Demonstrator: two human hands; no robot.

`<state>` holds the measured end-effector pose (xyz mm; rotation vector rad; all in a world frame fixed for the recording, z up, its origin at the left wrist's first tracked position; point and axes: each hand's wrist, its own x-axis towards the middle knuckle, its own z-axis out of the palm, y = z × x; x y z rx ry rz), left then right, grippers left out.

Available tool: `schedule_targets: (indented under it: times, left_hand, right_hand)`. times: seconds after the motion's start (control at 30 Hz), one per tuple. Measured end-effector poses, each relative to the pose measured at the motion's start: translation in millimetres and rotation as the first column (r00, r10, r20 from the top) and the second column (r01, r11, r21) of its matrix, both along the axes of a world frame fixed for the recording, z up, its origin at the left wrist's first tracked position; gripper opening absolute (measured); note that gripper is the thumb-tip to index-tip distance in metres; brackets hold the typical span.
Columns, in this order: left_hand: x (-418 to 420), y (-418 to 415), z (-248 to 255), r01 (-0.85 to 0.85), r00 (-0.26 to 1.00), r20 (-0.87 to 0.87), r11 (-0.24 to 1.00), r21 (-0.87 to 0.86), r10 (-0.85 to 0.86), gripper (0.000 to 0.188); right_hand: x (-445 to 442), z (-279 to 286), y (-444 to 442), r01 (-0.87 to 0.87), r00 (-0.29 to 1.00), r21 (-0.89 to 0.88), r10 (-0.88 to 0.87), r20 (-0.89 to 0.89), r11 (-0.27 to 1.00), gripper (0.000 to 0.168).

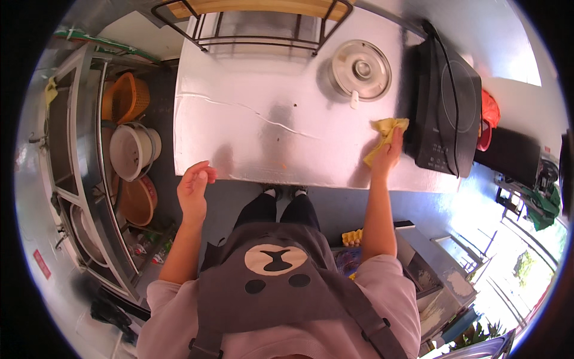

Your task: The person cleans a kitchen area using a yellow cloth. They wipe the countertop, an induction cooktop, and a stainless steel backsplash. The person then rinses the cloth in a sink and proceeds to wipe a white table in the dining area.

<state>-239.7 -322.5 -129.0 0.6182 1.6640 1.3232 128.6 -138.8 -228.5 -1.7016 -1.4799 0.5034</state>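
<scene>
My right hand (388, 155) grips a crumpled yellow cloth (384, 127) against the right part of a shiny, foil-like table covering (251, 148). Just right of that hand is a black induction cooker (437, 130), its cord lying across the top. Farther back stands a round metal pot with a lid (345, 76) and a pale handle. Beside the front left corner of the table hovers my left hand (193, 188), empty, its fingers loosely bent. A few small specks and an orange crumb (284, 166) lie on the covering, which has a long crease.
A dark metal rack with a wooden top (260, 6) stands at the back edge. Left of the table are a metal sink unit (85, 130), an orange basket (127, 98), a pale bucket (128, 150) and a brown basin (140, 202). An egg tray (352, 237) sits low at right.
</scene>
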Motion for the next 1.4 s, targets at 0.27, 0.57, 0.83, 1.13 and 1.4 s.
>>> schedule_targets:
  times: [0.27, 0.57, 0.83, 1.13, 1.4]
  left_hand:
    - [31, 52, -1, 0.201, 0.973, -0.126, 0.979, 0.043, -0.194, 0.026]
    - [130, 255, -42, 0.235, 0.943, -0.197, 0.956, -0.177, -0.269, 0.037]
    - [138, 237, -15, 0.223, 0.971, 0.156, 0.923, -0.314, -0.181, 0.013]
    - [103, 105, 25, 0.054, 0.933, 0.342, 0.896, -0.440, 0.112, 0.009]
    - [98, 61, 52, -0.112, 0.907, 0.339, 0.918, -0.380, 0.251, 0.007]
  right_hand:
    - [-166, 16, -10, -0.300, 0.917, 0.116, 0.253, 0.309, 0.947, 0.044]
    - [-65, 64, 7, 0.131, 0.901, -0.025, -0.129, -0.413, 0.991, 0.040]
    - [-32, 0, 133, 0.012, 0.944, 0.055, -0.030, 0.329, 0.998, 0.050]
    - [-137, 1, 266, -0.507, 0.835, 0.219, 0.412, 0.365, 0.834, 0.043]
    - [-160, 35, 221, -0.813, 0.574, -0.015, 0.807, 0.141, 0.582, 0.022]
